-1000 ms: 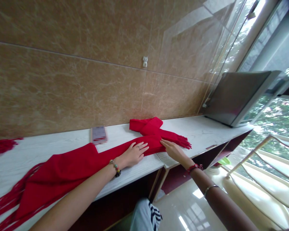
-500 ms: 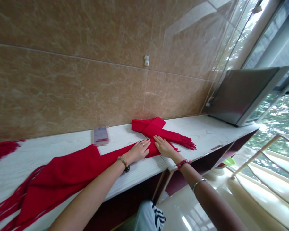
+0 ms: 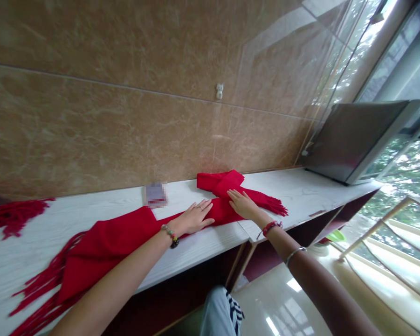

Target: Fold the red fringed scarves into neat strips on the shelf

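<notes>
Red scarf [image 3: 112, 238] lies along the front edge of the white counter [image 3: 203, 245], the left hand [image 3: 194, 218] and right hand [image 3: 244, 205] flat on it, fingers extended, gripping nothing; uneven pressing could ruck it or drag the folded scarf [image 3: 227, 180] behind.

Front scarf [image 3: 120, 235] on counter [image 3: 300, 187]; back scarf [image 3: 227, 182] behind its right end, near wall [image 3: 126, 135]. Item [image 3: 155, 195], perhaps packet, behind front scarf. Fringe [image 3: 26, 212] far left; appliance [image 3: 360, 137] on counter's right end.
</notes>
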Demonstrator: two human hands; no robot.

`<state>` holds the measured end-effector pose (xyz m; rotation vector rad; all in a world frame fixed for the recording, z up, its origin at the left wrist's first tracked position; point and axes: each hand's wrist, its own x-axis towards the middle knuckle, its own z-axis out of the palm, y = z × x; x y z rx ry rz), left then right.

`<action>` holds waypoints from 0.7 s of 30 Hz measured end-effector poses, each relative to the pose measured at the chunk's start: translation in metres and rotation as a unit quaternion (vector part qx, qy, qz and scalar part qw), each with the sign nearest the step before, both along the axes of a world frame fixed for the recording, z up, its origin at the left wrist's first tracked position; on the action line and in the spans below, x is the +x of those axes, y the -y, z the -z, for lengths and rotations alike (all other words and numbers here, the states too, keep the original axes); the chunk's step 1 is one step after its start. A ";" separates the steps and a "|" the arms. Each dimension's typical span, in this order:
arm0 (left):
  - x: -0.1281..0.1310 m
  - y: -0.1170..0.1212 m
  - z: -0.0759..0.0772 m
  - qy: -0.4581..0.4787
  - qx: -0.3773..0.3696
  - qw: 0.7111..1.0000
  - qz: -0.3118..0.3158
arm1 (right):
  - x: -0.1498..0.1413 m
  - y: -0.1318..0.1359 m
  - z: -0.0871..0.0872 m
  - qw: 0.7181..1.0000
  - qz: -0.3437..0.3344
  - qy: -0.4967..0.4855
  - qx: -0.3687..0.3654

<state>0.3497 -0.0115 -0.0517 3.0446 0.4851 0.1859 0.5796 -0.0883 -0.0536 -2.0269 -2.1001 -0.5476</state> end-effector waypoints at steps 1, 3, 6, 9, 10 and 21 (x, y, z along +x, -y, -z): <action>-0.010 -0.001 -0.002 -0.008 0.004 1.000 -0.012 | -0.004 -0.002 -0.007 1.000 -0.019 0.001 0.008; -0.025 0.000 -0.003 -0.018 0.020 0.999 -0.023 | -0.013 -0.006 -0.018 0.998 -0.066 0.000 0.011; -0.032 0.009 0.000 -0.002 0.049 0.998 -0.027 | -0.022 -0.009 -0.022 0.993 -0.120 0.010 -0.013; -0.022 0.023 0.006 0.030 0.056 0.997 -0.042 | -0.020 -0.009 -0.011 0.991 -0.122 0.032 -0.037; -0.017 0.028 0.008 0.036 0.057 0.997 -0.048 | -0.017 -0.008 -0.005 0.991 -0.119 0.036 -0.044; 0.007 0.035 0.017 0.064 0.112 0.986 -0.104 | 0.000 -0.009 0.022 0.991 -0.127 -0.019 -0.029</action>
